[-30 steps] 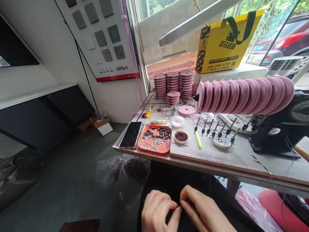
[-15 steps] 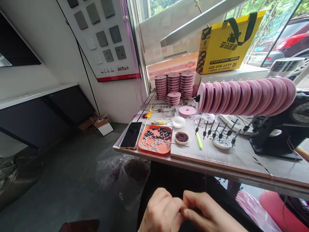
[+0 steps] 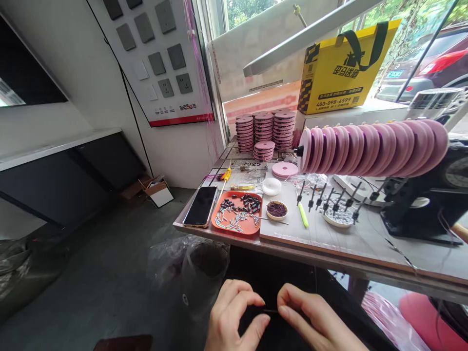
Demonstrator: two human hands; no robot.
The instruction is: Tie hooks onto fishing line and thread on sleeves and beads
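Observation:
Below the table edge, over my dark lap, my left hand (image 3: 234, 317) and my right hand (image 3: 314, 319) face each other. Both pinch a thin dark strand or small piece (image 3: 271, 310) stretched between their fingertips; it is too small to name. On the table above sit an orange tray (image 3: 252, 228) of small black and silver parts, a small dish (image 3: 277, 209) of dark bits, a green pen-like tool (image 3: 302, 214) and a row of pink spools (image 3: 373, 146) on a black machine (image 3: 420, 209).
A phone (image 3: 200, 205) lies at the table's left corner. Stacks of pink discs (image 3: 263, 129) stand at the back, a yellow bag (image 3: 343, 63) behind them. A plastic-lined bin (image 3: 204, 265) stands left of my knees. A pink stool (image 3: 424, 317) is at the right.
My hands, pressed together half a second ago, have drawn slightly apart, showing a thin dark strand between the fingertips. The view has tilted a little.

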